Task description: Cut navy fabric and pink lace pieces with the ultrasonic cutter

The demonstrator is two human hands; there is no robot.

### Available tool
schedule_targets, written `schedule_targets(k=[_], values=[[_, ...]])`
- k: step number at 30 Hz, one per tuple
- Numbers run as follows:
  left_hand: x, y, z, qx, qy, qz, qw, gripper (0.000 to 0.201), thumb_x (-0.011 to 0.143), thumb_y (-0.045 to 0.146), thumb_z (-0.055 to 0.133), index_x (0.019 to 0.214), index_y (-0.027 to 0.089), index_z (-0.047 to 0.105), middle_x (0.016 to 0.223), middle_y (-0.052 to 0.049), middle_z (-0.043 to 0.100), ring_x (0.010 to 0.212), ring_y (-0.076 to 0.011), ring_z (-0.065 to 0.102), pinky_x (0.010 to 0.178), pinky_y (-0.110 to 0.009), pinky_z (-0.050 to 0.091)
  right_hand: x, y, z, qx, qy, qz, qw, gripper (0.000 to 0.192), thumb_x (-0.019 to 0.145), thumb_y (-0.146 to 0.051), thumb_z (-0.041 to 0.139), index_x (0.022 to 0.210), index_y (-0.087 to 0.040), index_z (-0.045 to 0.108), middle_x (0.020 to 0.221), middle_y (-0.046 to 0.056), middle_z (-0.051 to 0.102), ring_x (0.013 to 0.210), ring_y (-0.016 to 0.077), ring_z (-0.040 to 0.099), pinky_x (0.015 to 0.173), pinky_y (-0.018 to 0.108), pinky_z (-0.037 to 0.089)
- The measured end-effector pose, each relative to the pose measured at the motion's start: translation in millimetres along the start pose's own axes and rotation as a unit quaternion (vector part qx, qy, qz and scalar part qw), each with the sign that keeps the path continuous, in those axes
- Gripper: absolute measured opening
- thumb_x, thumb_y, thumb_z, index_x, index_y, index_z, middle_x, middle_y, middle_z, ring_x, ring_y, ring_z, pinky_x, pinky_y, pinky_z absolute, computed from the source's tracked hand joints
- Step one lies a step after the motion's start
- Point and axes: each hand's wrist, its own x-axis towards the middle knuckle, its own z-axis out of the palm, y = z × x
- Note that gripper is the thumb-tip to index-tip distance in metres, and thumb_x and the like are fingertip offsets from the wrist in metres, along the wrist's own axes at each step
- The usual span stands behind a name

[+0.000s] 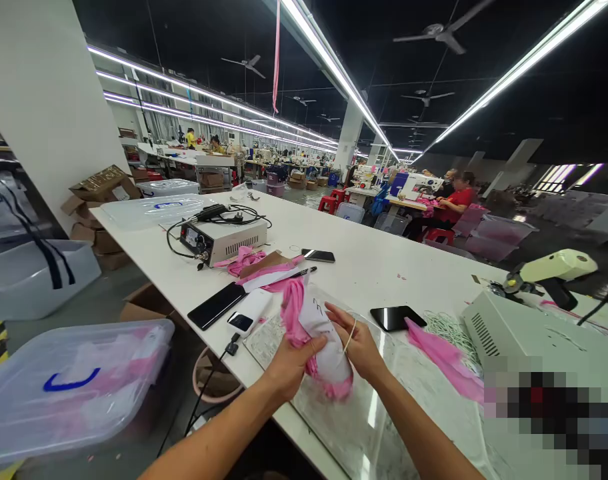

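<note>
Both forearms come in from the bottom edge and meet above a white table. Left hand is closed around a bundle of pink and white fabric, with the fingers wrapped on its left side. Right hand touches the same bundle from the right and pinches a thin pale band between the fingers, so both hands are narrow and holding. The bundle stands up between the two hands, just above a clear sheet that lies on the table under them.

Just left of the left hand lie a white power bank and a black phone, side by side. Beyond the hands are more pink pieces, a pen and a second phone. Farther beyond, to the left, stands a grey control box with black cables on top.

Right of the right hand lies a dark phone, and near it a strip of pink cloth. Well to the right is a white machine with a cream tool resting on it.

Below and left of the left arm, on the floor, stands a clear plastic bin with pink material inside. Far behind the table, a person in a red shirt sits at a sewing station.
</note>
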Motion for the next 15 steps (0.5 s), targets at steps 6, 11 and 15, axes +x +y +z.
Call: schedule_targets(k=[6, 11, 15], values=[[3.0, -19.7, -18.1, -0.018, -0.027, -0.074, 0.997, 0.071, 0.053, 0.036, 0.092, 0.115, 0.012, 0.066, 0.114, -0.016, 0.069, 0.112, -0.0318, 0.063, 0.103, -0.044, 0.045, 2.6, -2.0, 8.6, -0.011, -0.013, 0.017, 1.000, 0.040, 0.083, -0.051, 0.057, 0.105, -0.021, 0.074, 0.105, 0.010, 0.073, 0.097, 0.0268, 0.068, 0.091, 0.046, 0.053], [14.7, -38.8, -17.5, -0.006, -0.035, -0.011, 0.999, 0.071, 0.058, 0.037, 0.089, 0.120, 0.015, 0.063, 0.122, -0.015, 0.066, 0.119, -0.0321, 0.058, 0.109, -0.046, 0.041, 6.9, -13.3, 7.6, -0.062, 0.024, -0.027, 0.997, 0.036, 0.085, -0.043, 0.054, 0.108, -0.022, 0.073, 0.109, 0.010, 0.072, 0.104, 0.0268, 0.067, 0.096, 0.047, 0.051], [26.2, -55.0, -13.4, -0.043, 0.026, 0.049, 0.998, 0.044, 0.070, 0.034, 0.081, 0.108, 0.015, 0.068, 0.109, -0.014, 0.071, 0.118, -0.0326, 0.059, 0.107, -0.046, 0.044, -4.4, -24.3, 25.2, -0.105, 0.053, -0.099, 0.988, 0.030, 0.082, -0.033, 0.061, 0.109, -0.026, 0.073, 0.122, 0.008, 0.067, 0.121, 0.0276, 0.058, 0.109, 0.050, 0.040]])
